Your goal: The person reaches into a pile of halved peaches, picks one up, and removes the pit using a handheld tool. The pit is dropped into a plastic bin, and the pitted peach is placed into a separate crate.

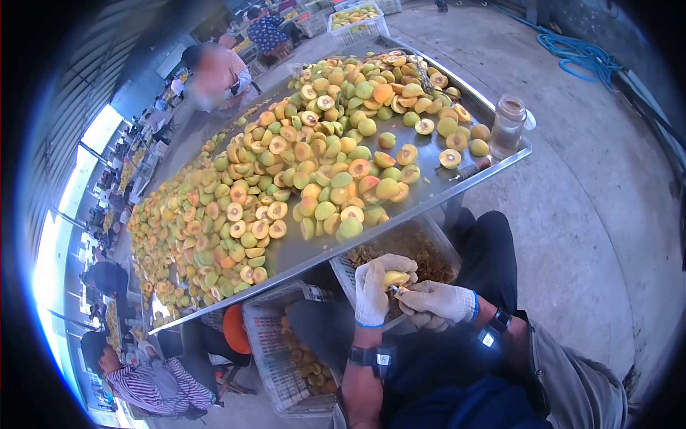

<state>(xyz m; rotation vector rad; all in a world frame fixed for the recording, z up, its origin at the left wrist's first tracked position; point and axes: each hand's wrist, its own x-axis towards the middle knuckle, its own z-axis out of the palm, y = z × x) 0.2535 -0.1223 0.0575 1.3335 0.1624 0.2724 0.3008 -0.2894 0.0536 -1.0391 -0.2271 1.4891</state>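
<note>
My gloved left hand is closed around a yellow peach half, held over a crate below the table edge. Close beside it, my gloved right hand is closed on a small metal pitting tool. The tool's tip is at the fruit; its handle is hidden in my fingers. Beneath my hands, the white crate contains brown pits and scraps. Halved green-yellow peaches, many with pits still in them, are heaped on the metal table in front of me.
A clear jar stands at the table's right corner, near a dark-handled tool. Another white crate, holding fruit halves, is at my left. A person in a striped top sits beyond it. A blue hose lies on the floor.
</note>
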